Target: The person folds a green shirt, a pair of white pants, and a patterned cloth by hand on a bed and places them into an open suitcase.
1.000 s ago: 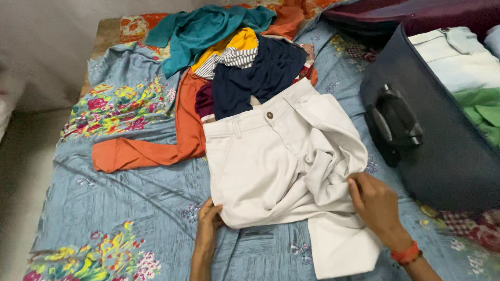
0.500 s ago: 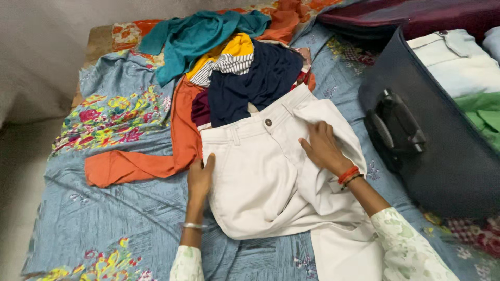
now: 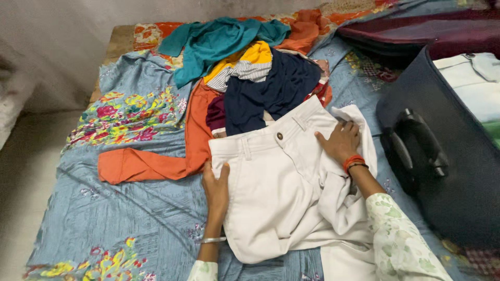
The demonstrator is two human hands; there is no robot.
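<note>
Cream-white trousers (image 3: 281,192) with a brown waist button lie spread on a bed with a blue flowered sheet (image 3: 120,208). My left hand (image 3: 216,187) rests flat on the trousers' left side seam, just below the waistband. Fingers spread, my right hand (image 3: 341,140) presses on the folded-over right side near the waist; a red thread band circles that wrist. Neither hand grips the cloth. Both sleeves are white with a pale green print.
Behind the trousers is a heap of clothes: a navy garment (image 3: 271,88), a yellow and striped top (image 3: 245,62), a teal cloth (image 3: 213,41) and an orange garment (image 3: 156,161). An open dark suitcase (image 3: 442,151) holding folded clothes stands at the right.
Both hands slid up the trousers from the lower edge toward the waistband. The right hand went from the bunched fabric at the bottom right to the top right side.
</note>
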